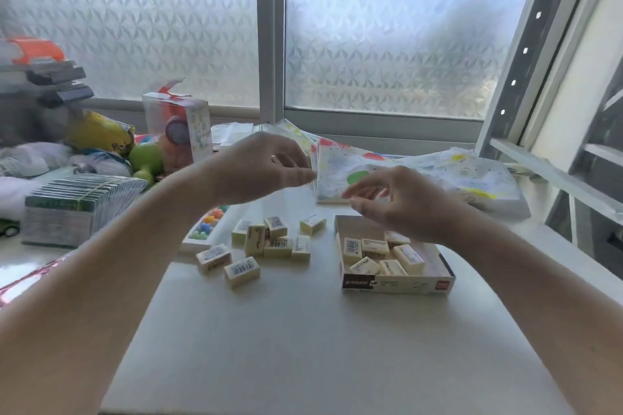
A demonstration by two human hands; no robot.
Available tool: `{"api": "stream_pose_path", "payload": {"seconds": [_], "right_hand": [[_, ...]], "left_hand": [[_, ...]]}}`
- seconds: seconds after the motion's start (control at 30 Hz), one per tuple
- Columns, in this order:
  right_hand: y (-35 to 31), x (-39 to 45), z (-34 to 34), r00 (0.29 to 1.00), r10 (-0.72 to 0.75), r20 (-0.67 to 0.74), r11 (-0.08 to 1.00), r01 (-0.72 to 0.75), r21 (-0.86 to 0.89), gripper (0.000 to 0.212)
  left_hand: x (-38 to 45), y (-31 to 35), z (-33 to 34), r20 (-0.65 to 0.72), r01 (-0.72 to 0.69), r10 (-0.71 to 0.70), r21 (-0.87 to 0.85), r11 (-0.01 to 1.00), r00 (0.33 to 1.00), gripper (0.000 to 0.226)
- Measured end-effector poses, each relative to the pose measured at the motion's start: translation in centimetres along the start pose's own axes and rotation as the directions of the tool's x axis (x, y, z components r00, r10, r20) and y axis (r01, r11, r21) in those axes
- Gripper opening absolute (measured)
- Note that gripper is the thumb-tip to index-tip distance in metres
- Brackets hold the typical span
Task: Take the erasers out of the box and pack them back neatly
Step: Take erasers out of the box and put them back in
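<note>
A shallow white cardboard box (pixel 394 284) lies open on the pale table (pixel 303 347), right of centre. Several cream erasers (pixel 381 258) with barcode wrappers lie jumbled inside it. Several more erasers (pixel 269 244) are scattered in a loose heap on the table to the box's left. My right hand (pixel 404 205) hovers just above the far part of the box, fingers apart and curled, with nothing clearly held. My left hand (pixel 266 165) is raised higher, above and behind the loose heap, fingers loosely bent and empty.
A white tray of coloured beads (pixel 205 229) sits just left of the loose erasers. A banded stack of packs (pixel 77 209) stands at the far left. Patterned paper bags (pixel 354 175) lie behind the box. Toys and a clear carton (pixel 178 131) crowd the back left, below the frosted window.
</note>
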State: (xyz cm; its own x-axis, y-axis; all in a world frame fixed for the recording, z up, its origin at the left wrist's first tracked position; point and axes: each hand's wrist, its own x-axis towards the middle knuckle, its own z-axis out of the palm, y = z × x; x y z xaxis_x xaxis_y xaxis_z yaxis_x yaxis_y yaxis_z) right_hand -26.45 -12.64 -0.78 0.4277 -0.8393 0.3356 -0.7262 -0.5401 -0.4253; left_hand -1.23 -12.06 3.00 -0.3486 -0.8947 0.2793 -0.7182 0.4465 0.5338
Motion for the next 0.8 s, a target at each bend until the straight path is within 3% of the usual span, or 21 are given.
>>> {"api": "stream_pose_path", "payload": {"seconds": [0.13,0.23,0.43,0.53,0.67,0.8], "right_hand": [[-2.4,1.4,1.8,0.996,-0.013,0.092,0.997,0.02,-0.072,0.025],[-4.2,2.2,2.3,0.987,0.02,0.161,0.983,0.01,-0.181,0.039],[-5.3,3.4,3.1,0.979,0.057,0.197,0.98,-0.017,-0.2,0.036],[-4.7,3.2,1.9,0.984,0.035,0.175,0.998,-0.024,-0.064,0.033],[-2.4,1.3,-2.8,0.983,-0.019,0.183,0.986,-0.012,0.164,0.036],[0.4,-1.7,-6.2,0.966,-0.004,0.259,0.973,-0.057,0.226,0.042]], "left_hand": [[-0.9,-2.6,-1.5,0.298,0.102,-0.14,0.141,0.985,0.944,0.044],[-1.0,-2.7,-0.9,0.371,0.1,-0.174,0.211,0.972,0.912,0.051],[-1.2,-2.8,-0.4,0.32,0.075,-0.15,0.236,0.969,0.936,0.043],[-1.2,-2.5,-0.5,0.277,0.045,-0.099,0.195,0.98,0.956,0.042],[-1.1,-1.0,0.9,0.08,-0.066,0.065,0.001,0.998,0.995,0.038],[-1.4,1.4,4.3,0.018,-0.192,0.195,-0.107,0.976,0.981,0.029]]}}
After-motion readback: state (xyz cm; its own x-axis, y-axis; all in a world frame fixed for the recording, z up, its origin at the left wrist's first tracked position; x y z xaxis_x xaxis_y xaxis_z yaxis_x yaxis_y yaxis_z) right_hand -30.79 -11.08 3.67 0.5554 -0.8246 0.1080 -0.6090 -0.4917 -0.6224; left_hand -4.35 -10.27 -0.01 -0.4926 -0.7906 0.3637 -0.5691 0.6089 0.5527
